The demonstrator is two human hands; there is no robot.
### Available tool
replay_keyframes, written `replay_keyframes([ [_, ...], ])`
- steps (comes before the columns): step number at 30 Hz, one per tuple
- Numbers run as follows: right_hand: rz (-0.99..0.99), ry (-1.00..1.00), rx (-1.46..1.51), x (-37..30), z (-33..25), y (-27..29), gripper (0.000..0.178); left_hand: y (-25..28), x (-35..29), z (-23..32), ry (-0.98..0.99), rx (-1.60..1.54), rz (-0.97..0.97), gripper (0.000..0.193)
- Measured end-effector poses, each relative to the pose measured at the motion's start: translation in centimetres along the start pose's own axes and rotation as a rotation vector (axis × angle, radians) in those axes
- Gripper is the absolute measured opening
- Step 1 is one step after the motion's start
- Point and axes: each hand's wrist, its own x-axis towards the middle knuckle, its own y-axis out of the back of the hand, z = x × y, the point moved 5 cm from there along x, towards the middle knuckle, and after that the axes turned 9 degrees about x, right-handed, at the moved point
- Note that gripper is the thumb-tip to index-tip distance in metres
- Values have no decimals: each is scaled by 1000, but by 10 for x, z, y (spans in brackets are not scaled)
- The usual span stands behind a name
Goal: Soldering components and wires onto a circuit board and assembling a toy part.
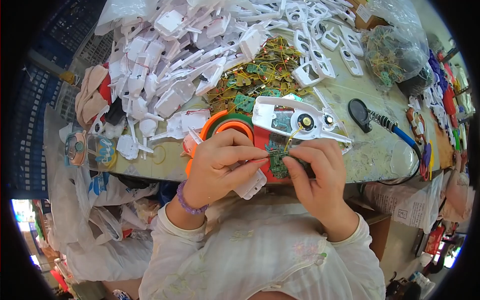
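Note:
My right hand [322,175] pinches the right edge of a small green circuit board [278,165]. Thumb and forefinger of my left hand [217,162] are closed on a thin red wire [258,161] at the board's left edge. Below the left fingers hangs a white plastic casing part [251,186]; whether that hand also grips it I cannot tell. Just beyond the board lies an open white plastic shell [270,107] with a round speaker [305,121], and a yellow wire [290,141] runs from it down toward the board. Under the board is a red surface [262,142].
An orange tape dispenser-like holder [212,120] stands beside my left hand. White plastic parts [155,65] are heaped behind, next to wired circuit boards [250,80]. A soldering iron [402,135] rests in its coiled stand on the right, near a bag of boards [392,57].

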Motion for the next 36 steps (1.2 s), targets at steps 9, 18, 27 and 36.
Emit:
replay_keyframes([
  [9,-140,28,-116,-14,9,3,31,-8,0,6,-44,64,-85,24],
  [18,-153,50,-96,-9,14,5,28,-17,8,27,-286,488,30,16],
  [27,-250,104,-45,4,22,10,27,-17,14,21,-176,318,-264,14],
  [36,-177,75,-14,-4,25,8,26,-13,32,3,-210,136,-412,15],
])
